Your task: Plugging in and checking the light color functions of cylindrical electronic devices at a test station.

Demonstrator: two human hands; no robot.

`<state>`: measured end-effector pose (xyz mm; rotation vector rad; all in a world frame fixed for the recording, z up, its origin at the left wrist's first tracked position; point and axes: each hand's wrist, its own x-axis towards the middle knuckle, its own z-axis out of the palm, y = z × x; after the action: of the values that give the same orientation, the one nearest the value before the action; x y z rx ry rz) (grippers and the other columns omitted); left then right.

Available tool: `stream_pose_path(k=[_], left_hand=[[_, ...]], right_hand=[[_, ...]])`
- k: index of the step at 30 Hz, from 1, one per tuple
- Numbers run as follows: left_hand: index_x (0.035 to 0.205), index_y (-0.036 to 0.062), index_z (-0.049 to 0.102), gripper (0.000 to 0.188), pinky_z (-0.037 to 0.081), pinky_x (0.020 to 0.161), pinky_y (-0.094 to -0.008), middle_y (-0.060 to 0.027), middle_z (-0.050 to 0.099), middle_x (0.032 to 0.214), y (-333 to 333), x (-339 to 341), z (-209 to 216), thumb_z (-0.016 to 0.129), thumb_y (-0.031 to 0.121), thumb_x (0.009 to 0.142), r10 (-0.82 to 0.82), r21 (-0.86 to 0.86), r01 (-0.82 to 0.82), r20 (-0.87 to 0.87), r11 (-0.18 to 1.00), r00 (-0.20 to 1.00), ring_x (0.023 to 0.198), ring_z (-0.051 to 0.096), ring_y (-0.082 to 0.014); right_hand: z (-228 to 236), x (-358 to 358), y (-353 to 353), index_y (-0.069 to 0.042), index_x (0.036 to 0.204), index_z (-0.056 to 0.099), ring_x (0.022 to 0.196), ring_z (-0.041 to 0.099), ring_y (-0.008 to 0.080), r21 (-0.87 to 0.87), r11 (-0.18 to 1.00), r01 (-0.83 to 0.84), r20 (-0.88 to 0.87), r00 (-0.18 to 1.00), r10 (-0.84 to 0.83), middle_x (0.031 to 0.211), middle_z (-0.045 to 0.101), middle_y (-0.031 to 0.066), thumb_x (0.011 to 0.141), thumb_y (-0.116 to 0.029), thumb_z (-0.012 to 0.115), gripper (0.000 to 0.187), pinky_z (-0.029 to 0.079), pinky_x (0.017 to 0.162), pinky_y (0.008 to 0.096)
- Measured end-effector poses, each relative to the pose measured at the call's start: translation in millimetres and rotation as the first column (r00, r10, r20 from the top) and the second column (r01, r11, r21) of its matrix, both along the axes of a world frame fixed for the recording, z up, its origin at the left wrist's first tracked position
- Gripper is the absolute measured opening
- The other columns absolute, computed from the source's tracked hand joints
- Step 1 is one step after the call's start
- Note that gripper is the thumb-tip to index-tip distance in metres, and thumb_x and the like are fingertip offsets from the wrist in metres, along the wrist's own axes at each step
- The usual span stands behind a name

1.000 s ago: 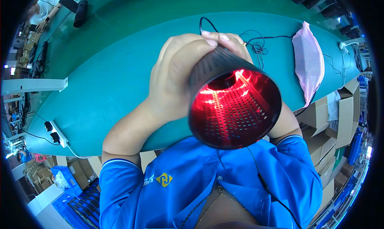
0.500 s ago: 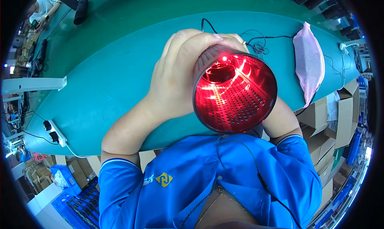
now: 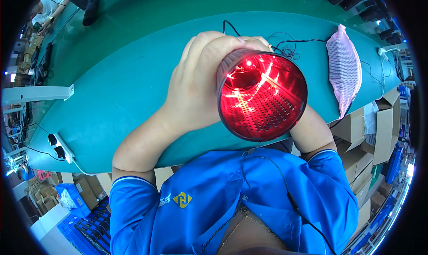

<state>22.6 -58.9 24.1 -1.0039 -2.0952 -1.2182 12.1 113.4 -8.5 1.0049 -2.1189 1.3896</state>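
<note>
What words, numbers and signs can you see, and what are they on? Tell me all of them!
Blue shirt: a yellow diamond-shaped emblem, a sign rather than a word.
Left of it, pale marks: maybe letters, too small to read.
Perforated tube, lit red inside: no writing I can make out.
So there are no words or numbers I can read out.

The head camera is looking down from close above the blue shirt (image 3: 151, 215) and green table (image 3: 120, 99), its bent rim perhaps misleading.
</note>
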Motion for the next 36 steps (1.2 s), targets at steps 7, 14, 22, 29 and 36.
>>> stream_pose_path(k=[7, 14, 22, 29, 36], left_hand=[[0.118, 0.0091, 0.051, 0.065, 0.047, 0.078, -0.0356, -0.0112, 0.055, 0.103, 0.4, 0.6, 0.8, 0.078, 0.005, 0.059, 0.008, -0.013, -0.008, 0.025, 1.0, 1.0, 0.091, 0.055, -0.0273], [0.118, 0.0085, 0.05, 0.064, 0.046, 0.081, -0.0345, -0.0111, 0.056, 0.103, -0.6, -2.4, 4.5, 0.077, 0.005, 0.059, -0.039, -0.024, 0.039, -0.015, 0.999, 0.999, 0.093, 0.054, -0.0263], [0.117, 0.0082, 0.052, 0.064, 0.045, 0.083, -0.0337, -0.011, 0.056, 0.103, -0.5, 2.2, 4.4, 0.077, 0.004, 0.058, -0.026, 0.024, 0.025, 0.051, 0.999, 0.998, 0.094, 0.054, -0.0258], [0.117, 0.0085, 0.053, 0.064, 0.046, 0.083, -0.0343, -0.0107, 0.056, 0.103, -1.1, 2.6, 2.0, 0.077, 0.004, 0.058, 0.01, 0.011, -0.011, 0.057, 1.0, 0.998, 0.094, 0.054, -0.0263], [0.116, 0.0081, 0.053, 0.062, 0.046, 0.081, -0.0349, -0.0109, 0.056, 0.104, -1.1, 2.6, 1.5, 0.076, 0.005, 0.059, 0.018, -0.011, -0.017, 0.059, 1.0, 0.998, 0.093, 0.055, -0.0266]], right_hand=[[0.0, -0.2, -1.7, -0.008, 0.122, 0.052, 0.092, 0.059, 0.0233, -0.017, 1.0, 0.009, -0.018, 1.0, -0.009, 0.115, 0.063, 0.0087, 0.053, -0.012, 0.083, 0.076, 0.044, 0.084, 0.0338], [0.6, -1.3, 0.8, -0.008, 0.122, 0.052, 0.091, 0.058, 0.0236, -0.019, 1.0, -0.01, -0.042, 0.999, 0.009, 0.115, 0.063, 0.0086, 0.053, -0.018, 0.084, 0.077, 0.045, 0.084, 0.0338], [-1.0, -0.9, 1.9, -0.008, 0.125, 0.051, 0.097, 0.057, 0.0249, -0.032, 0.998, -0.046, 0.05, 0.998, 0.047, 0.117, 0.062, 0.0088, 0.053, -0.022, 0.085, 0.082, 0.045, 0.086, 0.0344], [2.6, -4.0, 5.6, -0.008, 0.13, 0.048, 0.1, 0.056, 0.0256, 0.062, 0.997, -0.039, -0.023, 0.999, 0.041, 0.12, 0.06, 0.0087, 0.051, -0.023, 0.086, 0.089, 0.045, 0.088, 0.0355], [1.2, -5.5, 7.3, -0.008, 0.132, 0.047, 0.102, 0.056, 0.0265, 0.065, 0.996, -0.057, -0.023, 0.998, 0.059, 0.124, 0.058, 0.0086, 0.051, -0.023, 0.086, 0.091, 0.044, 0.09, 0.0361]])
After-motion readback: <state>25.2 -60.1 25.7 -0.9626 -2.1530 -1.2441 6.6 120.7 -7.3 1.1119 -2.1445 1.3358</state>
